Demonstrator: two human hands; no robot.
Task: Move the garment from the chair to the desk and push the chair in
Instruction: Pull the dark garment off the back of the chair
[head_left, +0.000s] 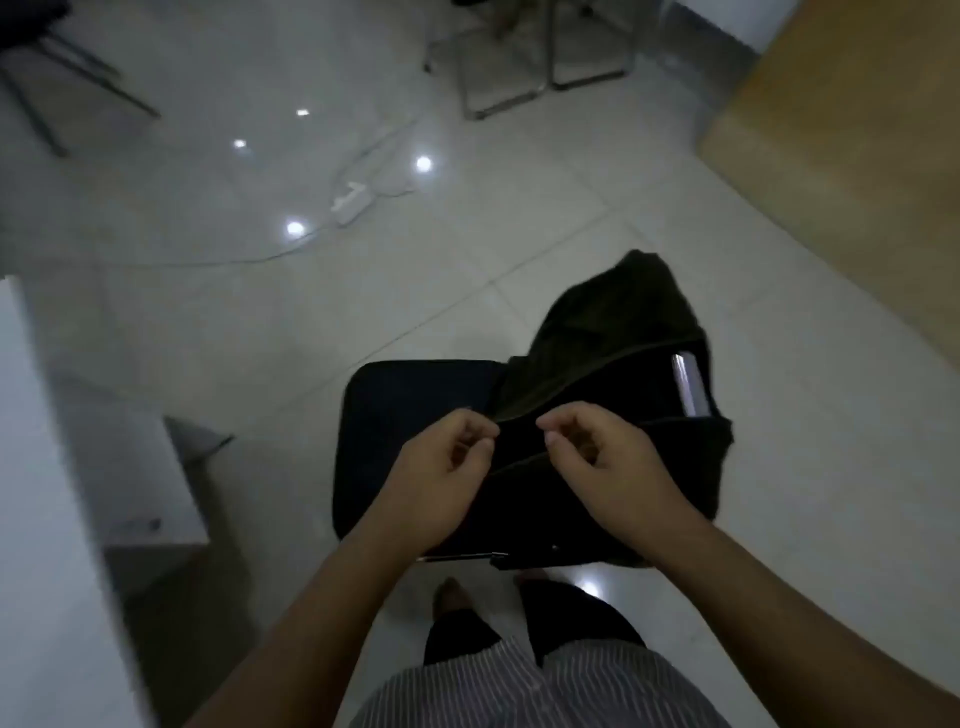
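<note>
We judge we are at the pickup: left hand (441, 467) and right hand (602, 462) each pinch the dark garment (597, 364) over the chair (410, 395); next, lift toward the desk (852, 156) (two o'clock).

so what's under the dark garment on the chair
The garment covers the right side of the black chair seat; a shiny chair-frame piece pokes out. Anything beneath the cloth is hidden.
</note>
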